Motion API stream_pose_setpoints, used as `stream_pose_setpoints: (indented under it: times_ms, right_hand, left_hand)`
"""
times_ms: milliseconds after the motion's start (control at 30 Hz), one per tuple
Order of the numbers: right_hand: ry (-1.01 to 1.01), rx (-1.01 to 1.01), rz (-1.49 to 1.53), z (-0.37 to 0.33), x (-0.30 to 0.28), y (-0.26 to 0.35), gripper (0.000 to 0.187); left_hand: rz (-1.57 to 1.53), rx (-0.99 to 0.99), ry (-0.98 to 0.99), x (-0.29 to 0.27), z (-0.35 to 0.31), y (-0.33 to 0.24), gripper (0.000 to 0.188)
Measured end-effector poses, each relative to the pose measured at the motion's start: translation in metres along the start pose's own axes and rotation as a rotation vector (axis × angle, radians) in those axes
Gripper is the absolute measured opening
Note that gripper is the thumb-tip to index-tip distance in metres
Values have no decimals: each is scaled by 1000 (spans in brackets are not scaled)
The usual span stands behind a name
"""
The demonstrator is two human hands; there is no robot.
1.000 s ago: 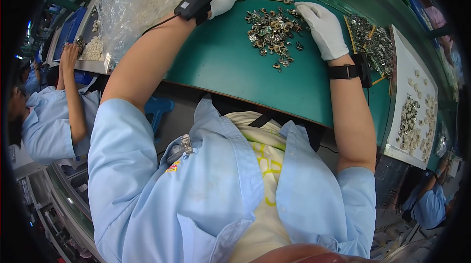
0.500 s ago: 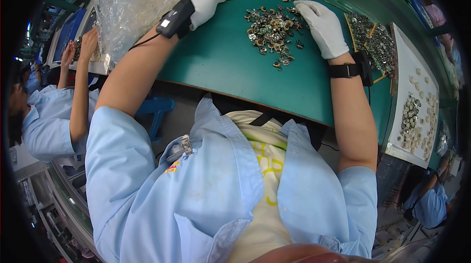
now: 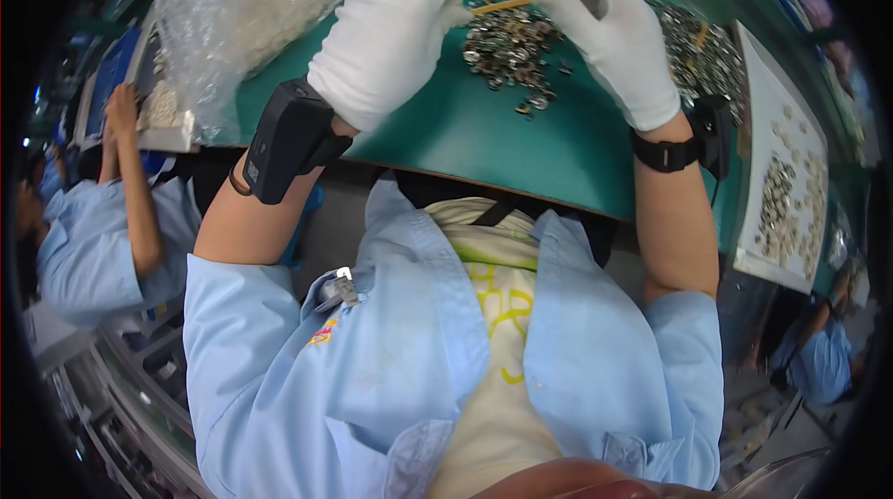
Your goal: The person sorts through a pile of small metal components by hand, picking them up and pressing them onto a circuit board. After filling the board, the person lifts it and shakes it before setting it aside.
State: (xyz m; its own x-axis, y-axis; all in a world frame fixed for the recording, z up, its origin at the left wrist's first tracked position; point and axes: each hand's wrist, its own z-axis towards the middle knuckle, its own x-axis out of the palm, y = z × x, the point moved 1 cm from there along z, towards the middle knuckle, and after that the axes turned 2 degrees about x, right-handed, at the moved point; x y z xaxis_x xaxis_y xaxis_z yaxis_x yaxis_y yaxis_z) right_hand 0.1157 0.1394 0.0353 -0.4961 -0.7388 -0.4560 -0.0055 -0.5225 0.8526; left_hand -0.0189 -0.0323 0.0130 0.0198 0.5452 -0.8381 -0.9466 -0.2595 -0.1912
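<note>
Now, both hands: meet above the green table top, joined by one thin stick.
Left hand [image 3: 389, 39]: white cotton glove, curled closed, pinching the near end of the thin tan wooden stick [image 3: 539, 1] at its fingertips.
Right hand [image 3: 609, 34]: also white-gloved, fingers closed around the far end of the same stick, so the stick runs almost level between the two hands.
Change: half a second ago the left hand lay out to the left by the bag with the stick pointing toward the pile, and the right hand rested flat beside the pile; since then the left hand has swung inward and the right has lifted off the table to take the stick's other end.
Meaning: my reading is that the stick has gone from one-handed carrying to a two-handed grip, steadier for working over the small parts.
Stick position: held in the air just above the heap of small dark and silvery metal ring-shaped parts [image 3: 510, 43], not touching it as far as I can tell.
Left wrist: black boxy strapped-on device [image 3: 288, 138].
Right wrist: black band [image 3: 665, 153].
Left of the hands: crinkled clear plastic bag of pale small parts [image 3: 246, 6].
Right side: white flat tray with rows of small pieces [image 3: 779, 192].
Surface: curved-edged green table top [image 3: 484, 136].
Nearby: another person in a light blue sleeve [image 3: 88, 248] at the left.
</note>
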Motion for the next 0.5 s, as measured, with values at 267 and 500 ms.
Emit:
stream_pose_setpoints:
  times_ms: [267,500]
  right_hand:
    - [-236,-21,248,-24,-72,-6,24]
    - [-753,39,-621,-141,-124,-54,27]
  left_hand:
    - [-423,140,-263,40,48,-41,16]
    - [-556,72,-288,61,47,-26,16]
